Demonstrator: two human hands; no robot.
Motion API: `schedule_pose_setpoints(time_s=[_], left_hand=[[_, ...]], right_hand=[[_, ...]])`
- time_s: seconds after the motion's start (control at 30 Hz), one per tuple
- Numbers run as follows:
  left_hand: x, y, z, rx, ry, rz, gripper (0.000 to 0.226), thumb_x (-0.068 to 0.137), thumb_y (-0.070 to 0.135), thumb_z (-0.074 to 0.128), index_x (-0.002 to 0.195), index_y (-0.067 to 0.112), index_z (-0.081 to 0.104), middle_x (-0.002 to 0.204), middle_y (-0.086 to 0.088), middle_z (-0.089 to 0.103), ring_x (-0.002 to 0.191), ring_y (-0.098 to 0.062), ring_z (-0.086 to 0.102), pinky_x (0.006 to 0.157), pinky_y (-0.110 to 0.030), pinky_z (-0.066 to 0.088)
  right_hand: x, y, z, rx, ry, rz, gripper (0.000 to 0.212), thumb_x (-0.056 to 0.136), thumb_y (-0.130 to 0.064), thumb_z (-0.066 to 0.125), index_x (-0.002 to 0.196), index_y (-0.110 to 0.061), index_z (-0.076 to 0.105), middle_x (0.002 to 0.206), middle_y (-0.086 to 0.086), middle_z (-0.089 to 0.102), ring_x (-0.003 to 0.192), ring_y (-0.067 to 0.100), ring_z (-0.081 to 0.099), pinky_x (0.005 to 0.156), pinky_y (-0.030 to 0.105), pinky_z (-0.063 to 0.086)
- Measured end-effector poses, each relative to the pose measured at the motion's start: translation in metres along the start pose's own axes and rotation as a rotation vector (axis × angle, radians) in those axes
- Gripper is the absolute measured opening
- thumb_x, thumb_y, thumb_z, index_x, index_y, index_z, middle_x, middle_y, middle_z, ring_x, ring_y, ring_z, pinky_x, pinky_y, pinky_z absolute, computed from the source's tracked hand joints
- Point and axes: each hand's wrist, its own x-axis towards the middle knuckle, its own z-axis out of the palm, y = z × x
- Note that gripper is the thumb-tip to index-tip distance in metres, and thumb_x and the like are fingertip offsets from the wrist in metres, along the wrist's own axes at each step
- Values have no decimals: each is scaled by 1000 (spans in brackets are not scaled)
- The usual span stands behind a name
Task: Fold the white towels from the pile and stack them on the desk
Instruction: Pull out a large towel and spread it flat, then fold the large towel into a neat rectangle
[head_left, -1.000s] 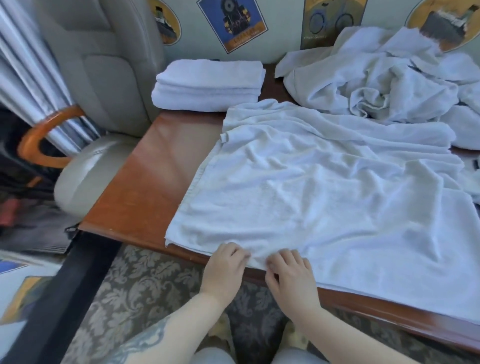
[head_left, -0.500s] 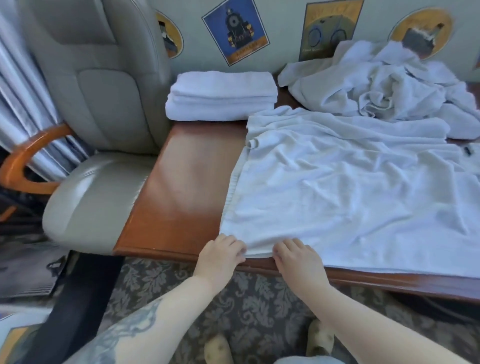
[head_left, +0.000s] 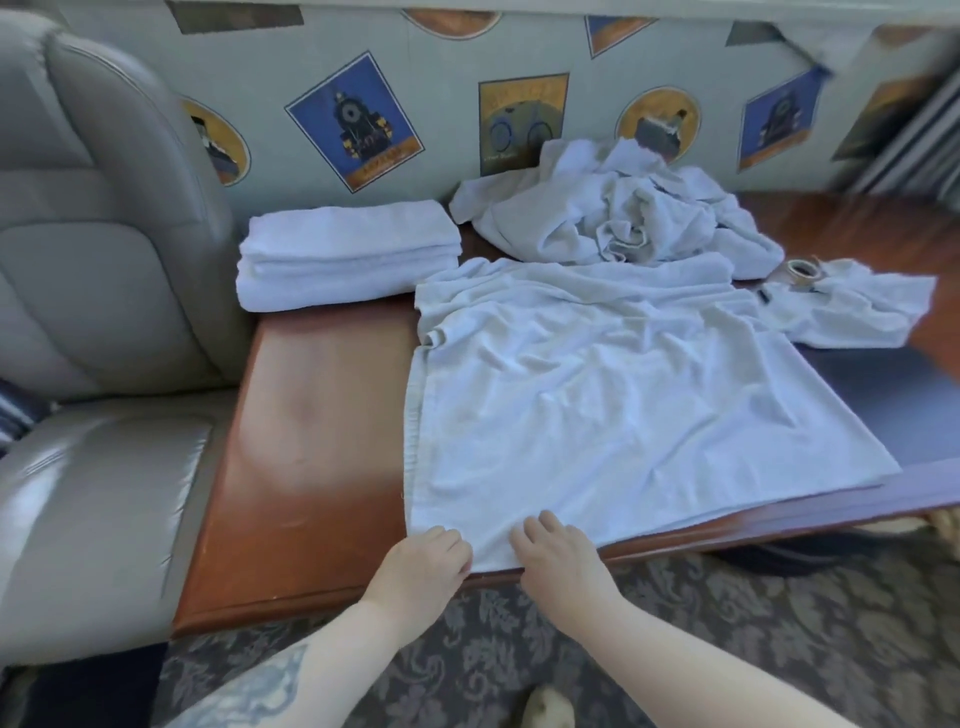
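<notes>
At 6 o'clock on the brown wooden desk (head_left: 311, 415), left hand (head_left: 423, 564) and right hand (head_left: 558, 558) pinch the near hem of the spread white terry towel (head_left: 597, 405) (fingers curled). First fold seems next: lift the hem toward 12, short of the rumpled pile (head_left: 623, 213).
</notes>
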Motion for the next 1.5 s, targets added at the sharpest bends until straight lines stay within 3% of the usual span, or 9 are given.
schedule_pose_setpoints(time_s=[0.33,0.47,0.57,0.7,0.87,0.97,1.07,1.3,1.5], left_hand=[[23,-1,-2,-268,-315,-381,39,95,61,39,88,25,52,84,8,56,77,-12,52,67,-29,42],[65,3,-6,-215,-200,-544,26,99,46,42,104,26,57,105,7,58,100,-15,57,89,-31,49],[75,0,12,-95,-300,-510,65,99,49,41,154,26,17,161,3,10,151,-23,4,121,-36,6],[66,-2,38,-49,-449,-527,84,91,74,15,134,32,-44,144,5,-51,130,-21,-49,95,-37,-40],[71,-11,37,-75,-575,-528,97,79,85,19,136,35,-42,143,5,-52,135,-21,-46,113,-47,-21],[97,-27,18,-36,-392,-494,80,86,74,29,151,29,20,155,8,17,145,-24,15,114,-38,14],[130,-56,-4,-19,-141,-327,39,95,46,41,130,31,47,128,12,47,121,-12,44,101,-27,25],[220,-107,10,76,-375,21,82,92,51,52,156,33,5,163,6,-16,148,-17,-22,118,-37,-14],[282,-138,11,101,-796,40,129,56,82,66,148,50,-17,153,14,-38,143,-22,-35,112,-65,-2]], right_hand=[[6,16,-12,612,-29,314,15,91,-41,46,84,-29,52,90,-11,56,92,11,50,73,26,41],[16,37,-16,494,172,350,24,98,-32,47,122,-32,51,125,-13,53,120,10,46,96,21,38],[24,51,-7,427,9,311,57,99,-42,42,151,-31,20,161,-5,14,147,17,16,117,38,21],[26,69,20,316,-227,328,89,84,-75,20,151,-35,-23,156,-3,-33,147,18,-24,113,60,-2],[31,65,19,381,-309,375,116,60,-90,15,152,-29,-20,155,-3,-37,143,17,-33,107,66,-10],[48,64,3,429,-71,482,89,70,-83,16,147,-39,23,162,-11,-7,148,14,-14,113,55,-5],[66,57,-4,419,-62,553,75,87,-71,27,152,-36,14,162,-6,-14,148,19,-20,116,52,-9],[74,53,13,504,-316,958,118,65,-93,28,146,-32,-31,150,2,-44,142,24,-35,103,68,-12],[78,65,10,513,-406,939,127,57,-96,31,131,-26,-45,138,3,-57,133,21,-46,92,68,-28]])
